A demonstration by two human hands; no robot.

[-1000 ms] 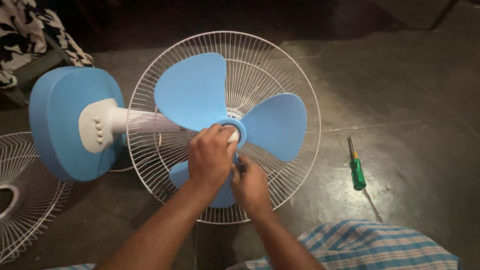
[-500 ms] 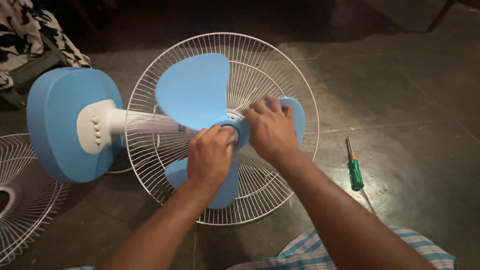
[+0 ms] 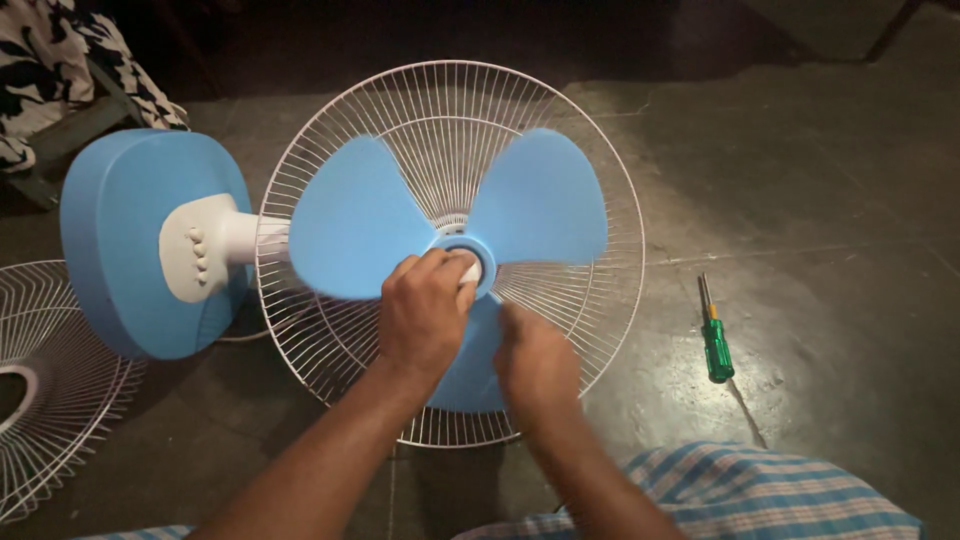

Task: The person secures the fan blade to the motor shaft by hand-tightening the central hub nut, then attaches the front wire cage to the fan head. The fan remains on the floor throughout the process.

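A green screwdriver (image 3: 714, 338) lies on the dark floor (image 3: 820, 180) to my right, well apart from the fan, and a loose white wire guard (image 3: 50, 390) lies on the floor at my far left, partly cut off by the edge of the view. Patterned cloth (image 3: 50, 70) sits in the top left corner, and my checked cloth (image 3: 760, 490) shows at the bottom right. The fan lies on its side: its blue base (image 3: 130, 240) stands at the left, with a white neck running into the back of the round wire cage (image 3: 450, 100), which faces up at me. Nothing stands between me and the blades. My left forearm comes up from the bottom of the view, and my left hand (image 3: 425, 315) sits knuckles up over the middle of the fan, its grip closed around the white cap (image 3: 468, 270) on the blue hub (image 3: 470, 255). My right hand (image 3: 535, 360) is blurred, just beside the left one and below the hub, over the lower blade; I cannot tell whether its grip is open or closed, or whether it touches the blade. The three blue blades (image 3: 540, 200) spread out from under my left hand, two above it to either side and one beneath my wrists, all lying inside the cage.
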